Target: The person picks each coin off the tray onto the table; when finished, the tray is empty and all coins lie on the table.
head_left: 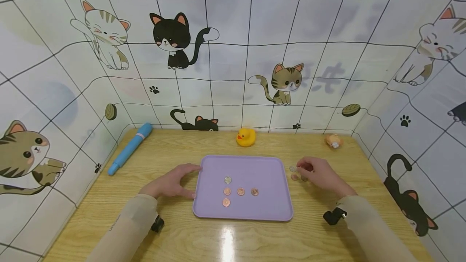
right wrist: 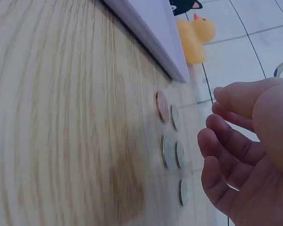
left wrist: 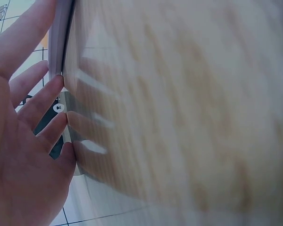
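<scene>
Left of middle, your left hand [head_left: 172, 182], fingers spread, touches the purple tray [head_left: 258, 173]. At right, your bent right hand [head_left: 324, 176] nears coins [right wrist: 167, 151]; I can't tell if it's pinching.

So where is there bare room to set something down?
Bare patches: inside the tray, right of its coins; the table in front of it; and the back strip between the duck and the orange trinket. It's crowded right of the tray, where loose coins lie by the right grip; the left grip is at its left edge.

Room to pass lies before the purple tray [head_left: 269, 173]; behind, a yellow duck [head_left: 246, 137] obstructs.
</scene>
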The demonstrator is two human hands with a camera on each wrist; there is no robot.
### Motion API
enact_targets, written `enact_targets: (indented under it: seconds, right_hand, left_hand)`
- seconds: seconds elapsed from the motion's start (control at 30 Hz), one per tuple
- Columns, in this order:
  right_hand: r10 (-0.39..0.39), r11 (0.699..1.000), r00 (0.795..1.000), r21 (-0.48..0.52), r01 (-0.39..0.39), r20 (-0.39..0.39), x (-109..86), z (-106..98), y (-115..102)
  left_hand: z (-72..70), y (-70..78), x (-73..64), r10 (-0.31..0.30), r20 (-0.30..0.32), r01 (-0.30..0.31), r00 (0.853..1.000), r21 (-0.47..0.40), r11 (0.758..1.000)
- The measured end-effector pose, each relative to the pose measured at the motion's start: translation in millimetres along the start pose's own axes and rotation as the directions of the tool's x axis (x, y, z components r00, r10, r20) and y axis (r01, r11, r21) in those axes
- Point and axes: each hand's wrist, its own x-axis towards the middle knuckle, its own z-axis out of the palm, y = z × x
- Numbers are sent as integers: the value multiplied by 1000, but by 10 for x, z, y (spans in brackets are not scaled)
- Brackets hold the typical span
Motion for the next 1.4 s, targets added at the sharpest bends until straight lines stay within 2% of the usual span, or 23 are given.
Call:
enact_targets:
  seconds: [0.2, 0.33, 0.43, 0.67, 0.83, 1.23, 1.4]
  right_hand:
    - [-90, 995, 994, 55, 87, 62, 152, 122, -215]
    - [-168, 986, 982, 24, 166, 92, 272, 233, -414]
    - [-209, 978, 967, 11, 210, 143, 357, 325, -578]
    - [-260, 965, 931, 31, 261, 255, 503, 521, -985]
    - [-271, 958, 912, -12, 288, 307, 617, 674, -1210]
    - [-350, 925, 849, 3, 380, 396, 861, 1064, -1463]
    - [-337, 929, 839, 8, 369, 427, 887, 1164, -1517]
  left_hand:
    - [7, -28, 23, 5, 4, -5, 1000, 12, 1000]
    - [11, -42, 35, 2, 6, -2, 1000, 19, 1000]
    - [12, -37, 37, -11, 9, 11, 1000, 16, 1000]
    - [32, -30, 17, -26, 12, 26, 1000, 15, 1000]
    - [37, -47, 7, -7, 10, 7, 1000, 20, 1000]
    - [25, -47, 12, -6, 2, 6, 1000, 5, 1000]
    - [28, -38, 12, -16, 1, 16, 1000, 6, 1000]
